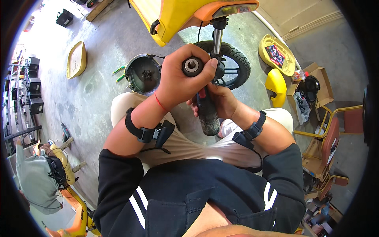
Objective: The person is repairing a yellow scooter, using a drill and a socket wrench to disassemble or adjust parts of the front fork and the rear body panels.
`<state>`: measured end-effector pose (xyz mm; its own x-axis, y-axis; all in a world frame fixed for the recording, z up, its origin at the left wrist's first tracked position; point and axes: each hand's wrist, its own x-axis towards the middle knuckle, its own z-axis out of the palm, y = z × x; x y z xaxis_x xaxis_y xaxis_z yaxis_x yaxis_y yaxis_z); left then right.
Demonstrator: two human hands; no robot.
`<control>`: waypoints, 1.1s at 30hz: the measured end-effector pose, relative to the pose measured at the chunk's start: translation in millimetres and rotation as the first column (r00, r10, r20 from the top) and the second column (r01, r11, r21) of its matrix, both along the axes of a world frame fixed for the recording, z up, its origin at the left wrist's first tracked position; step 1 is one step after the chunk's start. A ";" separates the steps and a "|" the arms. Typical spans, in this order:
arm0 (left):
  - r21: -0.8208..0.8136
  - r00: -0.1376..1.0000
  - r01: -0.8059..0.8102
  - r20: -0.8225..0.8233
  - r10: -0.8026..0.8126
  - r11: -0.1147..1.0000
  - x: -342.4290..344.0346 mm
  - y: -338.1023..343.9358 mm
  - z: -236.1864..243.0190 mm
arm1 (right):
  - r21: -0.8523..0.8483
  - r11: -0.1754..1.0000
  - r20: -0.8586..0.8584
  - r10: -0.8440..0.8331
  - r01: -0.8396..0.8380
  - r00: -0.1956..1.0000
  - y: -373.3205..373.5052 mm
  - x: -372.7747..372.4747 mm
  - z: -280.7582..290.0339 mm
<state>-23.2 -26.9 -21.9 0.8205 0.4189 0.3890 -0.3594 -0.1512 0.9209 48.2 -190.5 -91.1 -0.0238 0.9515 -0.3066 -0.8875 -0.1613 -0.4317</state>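
Power drill [208,114] is between both hands, chuck [193,72] end up, facing the wearer; body and handle run down below the left hand. Left hand [176,77] is curled round the chuck, thumb laid along its near right side. Right hand [228,102] is just below and right of it, fingers wrapped on the grip beside the red part; can't see exactly where the fingertips land. Can't tell if a bit is seated.

Handling, my read: dense and rigid, weight likely toward the scuffed lower end, so expect it to swing if only the chuck is held. Grip is the place to carry it; should be the least slippery bit. Chuck sleeve looks fine for steadying or twisting, but keep that hand off it if the motor runs. Tough enough overall, not fragile.

Around: black bowl [134,70] with small dark fasteners [147,75] on the floor left of the left hand, green-handled pliers [119,74] further left. Wheel [232,72] and fork [217,40] of the yellow vehicle [173,21] sit just beyond the hands. Yellow curved panel [276,86] well right of the right hand.
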 end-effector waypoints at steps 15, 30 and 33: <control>0.176 0.894 -0.405 -0.131 0.429 0.897 6.7 -26.0 -5.5 | -0.242 0.926 0.963 0.265 0.291 -0.044 25.8 -2.3 18.9; 0.082 0.952 -0.285 -0.097 0.292 0.955 -0.3 -16.3 -2.3 | -0.081 0.996 0.330 0.067 -0.043 0.942 5.6 15.3 10.2; 0.029 0.958 -0.268 -0.097 0.270 0.963 -0.6 -16.6 -0.9 | -0.078 0.997 0.299 0.033 -0.011 0.954 5.0 10.9 5.7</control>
